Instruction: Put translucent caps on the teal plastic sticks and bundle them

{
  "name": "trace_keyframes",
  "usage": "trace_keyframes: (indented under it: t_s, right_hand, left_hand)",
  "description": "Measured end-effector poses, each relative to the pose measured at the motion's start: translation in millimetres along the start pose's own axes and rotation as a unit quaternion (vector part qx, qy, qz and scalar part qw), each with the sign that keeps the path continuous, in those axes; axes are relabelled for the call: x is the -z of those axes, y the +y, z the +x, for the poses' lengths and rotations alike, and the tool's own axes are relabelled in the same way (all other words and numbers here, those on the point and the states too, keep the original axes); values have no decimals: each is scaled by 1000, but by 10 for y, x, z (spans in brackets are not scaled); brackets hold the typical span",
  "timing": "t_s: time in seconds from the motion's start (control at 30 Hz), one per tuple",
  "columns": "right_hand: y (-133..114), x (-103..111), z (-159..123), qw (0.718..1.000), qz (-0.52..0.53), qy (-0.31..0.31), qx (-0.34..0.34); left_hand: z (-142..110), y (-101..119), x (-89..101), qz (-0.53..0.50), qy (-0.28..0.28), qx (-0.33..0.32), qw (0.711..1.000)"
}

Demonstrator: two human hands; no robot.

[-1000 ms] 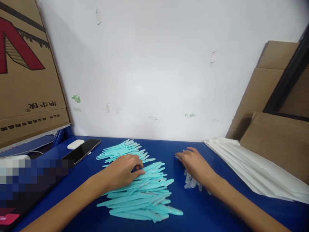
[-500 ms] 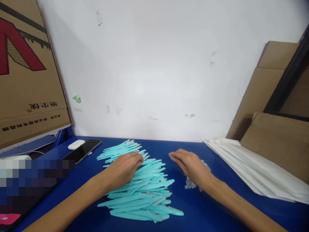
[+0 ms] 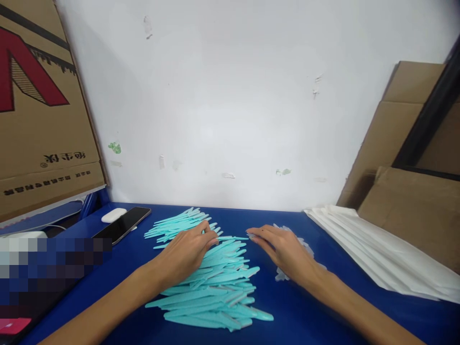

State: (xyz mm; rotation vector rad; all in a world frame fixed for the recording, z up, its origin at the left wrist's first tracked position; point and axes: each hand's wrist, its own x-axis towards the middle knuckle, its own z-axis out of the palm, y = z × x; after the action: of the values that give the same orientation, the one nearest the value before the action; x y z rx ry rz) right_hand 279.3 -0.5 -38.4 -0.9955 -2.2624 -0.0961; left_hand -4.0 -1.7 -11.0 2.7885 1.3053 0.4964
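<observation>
My left hand [image 3: 190, 248] is pinched closed on a slim turquoise eyebrow razor [image 3: 232, 238], which points right, above the pile. Facing it, my right hand [image 3: 285, 247] has thumb and fingertips closed on a small clear plastic cap [image 3: 250, 235]. The razor's tip reaches the right fingertips; whether it is inside the cap I cannot tell. Under and in front of my left hand lies a loose pile of turquoise eyebrow razors [image 3: 223, 299], with more razors [image 3: 176, 225] fanned out behind. Clear plastic caps [image 3: 305, 247] lie scattered beneath my right hand, partly hidden by it.
A phone [image 3: 125, 223] and a white case [image 3: 114, 214] lie at the left of the blue table [image 3: 283, 316]. White folded sheets [image 3: 373, 249] rest on the right. Cardboard stands at both sides, including a printed box [image 3: 46, 134]. A white wall [image 3: 223, 96] rises behind.
My left hand has shifted slightly right and now shows a razor stretched out from its fingers. My right hand has moved a little left, so the two nearly meet at the razor's tip.
</observation>
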Motion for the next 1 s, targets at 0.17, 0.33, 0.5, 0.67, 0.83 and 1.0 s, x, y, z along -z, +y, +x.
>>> trace_keyframes:
  t_s: [0.17,0.33,0.5,0.67,0.83,1.0]
  right_hand:
    - [-8,9,7,1000,8,-15,15]
    - [-6,39,14,1000,8,5,15]
    - [-15,42,14,999,13,-14,28]
    - [-9,52,24,1000,7,0,22]
    - [-28,89,43,999,6,1,39]
    - [-152,50,-10,997,10,-29,75]
  left_hand:
    - [-4,-25,-38,4,-4,-2,1000]
    - [16,-29,-37,18,-8,7,1000]
    - [20,2,-4,27,-3,13,1000]
    - [14,11,19,16,-2,10,1000]
    - [26,-3,34,8,10,1,1000]
    - [-20,84,-27,7,-1,-34,999]
